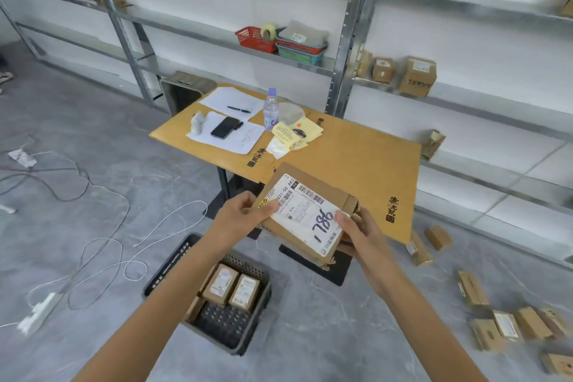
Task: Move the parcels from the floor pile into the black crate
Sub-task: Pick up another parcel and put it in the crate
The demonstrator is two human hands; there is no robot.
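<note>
Looking down, we see a grey marbled concrete floor with thin white cables and a white power strip lying on it at the left. Along the white wall stand grey metal shelves; they carry a red plastic basket and some small brown cartons. In front of them is a low table covered with a brown cardboard sheet. On it lie white papers, a black phone, a black pen and a clear water bottle.

We hold a flat brown cardboard parcel in the air, just before the table edge. Our left hand grips its left side with the thumb on the label, and our right hand grips its right side in the same way. The white shipping label shows barcodes, the printed code "A83" and a handwritten "786" in black marker. The black characters printed on the cardboard sheet we cannot read.

The black perforated plastic crate stands on the floor under our arms, with two small labelled boxes inside. The floor pile of brown parcels lies at the right.
</note>
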